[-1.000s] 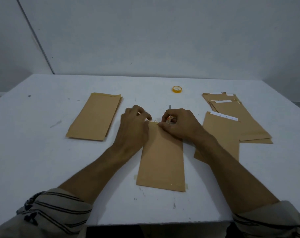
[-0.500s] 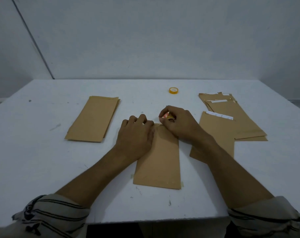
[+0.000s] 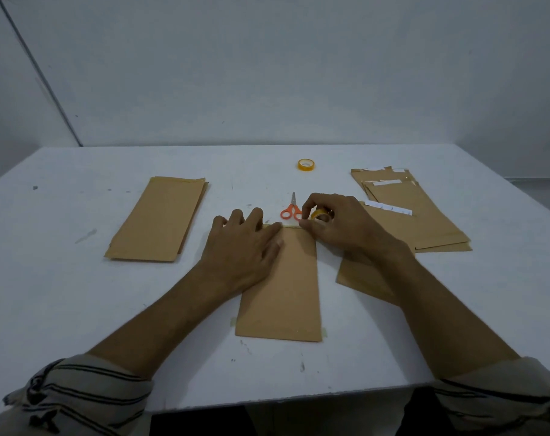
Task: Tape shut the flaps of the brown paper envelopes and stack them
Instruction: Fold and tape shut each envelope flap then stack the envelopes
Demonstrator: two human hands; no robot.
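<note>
The white desk (image 3: 78, 294) carries a loose pile (image 3: 424, 215) of brown envelopes with white strips showing at the right, and a neat stack (image 3: 158, 218) of them at the left. Between these lies one envelope (image 3: 286, 287). The left hand (image 3: 245, 247) presses flat, fingers spread, on its upper left corner. The right hand (image 3: 342, 228) curls round a tape roll (image 3: 320, 214) at the envelope's top edge. Orange scissors (image 3: 291, 210) lie just beyond, and a second tape roll (image 3: 306, 165) sits farther back.

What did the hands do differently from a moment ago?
The right hand slid rightward along the top edge of the envelope, gripping the tape roll, and uncovered the orange scissors. The left hand spread flat on the flap. The left pile, right pile and spare tape roll stayed put.
</note>
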